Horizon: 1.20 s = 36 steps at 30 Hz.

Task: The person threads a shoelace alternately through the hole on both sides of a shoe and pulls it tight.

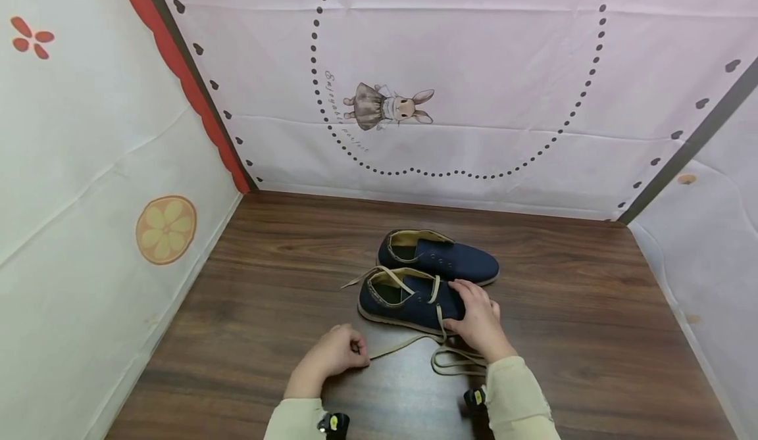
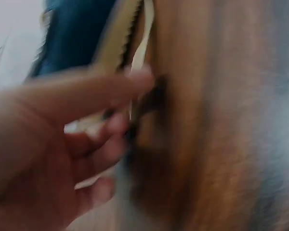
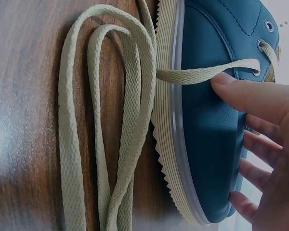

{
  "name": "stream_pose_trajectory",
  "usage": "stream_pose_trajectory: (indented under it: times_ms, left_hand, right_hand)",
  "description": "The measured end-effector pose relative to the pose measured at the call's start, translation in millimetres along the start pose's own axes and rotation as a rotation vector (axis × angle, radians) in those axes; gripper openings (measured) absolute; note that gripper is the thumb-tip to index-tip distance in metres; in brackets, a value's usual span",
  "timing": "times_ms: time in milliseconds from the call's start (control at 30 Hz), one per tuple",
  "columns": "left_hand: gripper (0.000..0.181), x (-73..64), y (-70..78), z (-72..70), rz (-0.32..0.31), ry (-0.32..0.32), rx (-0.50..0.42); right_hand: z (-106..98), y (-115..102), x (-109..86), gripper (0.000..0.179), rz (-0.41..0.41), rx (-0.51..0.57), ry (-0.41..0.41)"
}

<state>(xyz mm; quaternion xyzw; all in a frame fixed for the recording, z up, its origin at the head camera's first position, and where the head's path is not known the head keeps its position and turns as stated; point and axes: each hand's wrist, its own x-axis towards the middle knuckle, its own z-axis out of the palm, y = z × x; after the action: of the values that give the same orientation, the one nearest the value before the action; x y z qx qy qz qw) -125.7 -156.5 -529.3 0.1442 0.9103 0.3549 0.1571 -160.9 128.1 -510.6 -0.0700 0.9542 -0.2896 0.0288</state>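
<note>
A navy shoe (image 1: 423, 308) stands upright on the wooden floor, toe to the right. My right hand (image 1: 478, 318) holds its toe end, fingers across the top and thumb on the near side. In the right wrist view the thumb (image 3: 226, 86) lies right at the beige lace (image 3: 197, 76) that comes out of an eyelet. My left hand (image 1: 334, 351), low and left of the shoe, pinches the lace (image 1: 403, 346) between thumb and forefinger. The left wrist view is blurred, with the lace (image 2: 142, 50) running up from the fingertips.
A second navy shoe (image 1: 470, 262), with no lace in its eyelets, stands just behind the first. Loose loops of lace (image 1: 453, 364) lie on the floor near my right wrist. Another lace end (image 1: 355, 281) trails left from the shoe. Printed cloth walls (image 1: 474, 98) enclose the floor.
</note>
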Motion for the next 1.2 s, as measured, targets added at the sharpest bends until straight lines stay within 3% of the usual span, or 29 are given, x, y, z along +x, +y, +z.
stream_pose_trajectory:
  times_ms: [67,133,267,367,433,533,600,667,733,900,1067,1200]
  left_hand:
    - [0.010,-3.0,1.6,-9.3,0.022,-0.020,-0.167]
    - [0.008,-5.6,4.7,-19.8,0.056,0.007,-0.367]
    - [0.009,-8.2,18.2,-37.4,0.194,0.183,-0.669]
    - [0.009,-5.4,34.1,-44.2,0.328,0.312,-0.783]
    - [0.008,-3.0,51.3,-48.6,0.374,0.371,-0.746]
    - [0.007,10.6,67.8,-45.1,0.374,0.413,-0.552]
    - [0.006,21.0,77.7,-40.5,0.352,0.403,-0.395]
    - [0.006,33.1,81.2,-32.5,0.339,0.380,-0.302]
    - [0.006,40.7,88.8,-28.2,0.334,0.365,-0.256]
    - [0.008,54.9,97.7,-22.2,0.313,0.370,-0.252]
    - [0.009,63.9,97.2,-18.7,0.303,0.367,-0.286]
    - [0.012,71.8,90.7,-11.6,0.193,0.367,-0.223]
  right_hand:
    - [0,0,0.3,0.071,0.000,-0.001,-0.002]
    - [0,-1,0.4,0.071,0.000,0.001,-0.002]
    - [-1,-1,0.7,0.071,-0.009,0.002,-0.006]
    - [-1,-2,0.7,0.071,-0.016,0.015,-0.022]
    - [-3,-2,0.4,0.066,-0.036,0.079,-0.026]
    - [-8,-10,-1.1,0.055,-0.155,0.282,0.025]
    - [-14,-20,-2.1,0.045,-0.250,0.436,0.048]
    - [-20,-33,-2.6,0.037,-0.310,0.539,0.043]
    - [-26,-44,-2.6,0.030,-0.272,0.589,0.011]
    - [-31,-51,0.7,0.021,-0.134,0.637,-0.039]
    - [-40,-49,11.5,0.020,-0.138,0.651,0.061]
    - [-47,-44,27.1,0.020,-0.088,0.540,0.129]
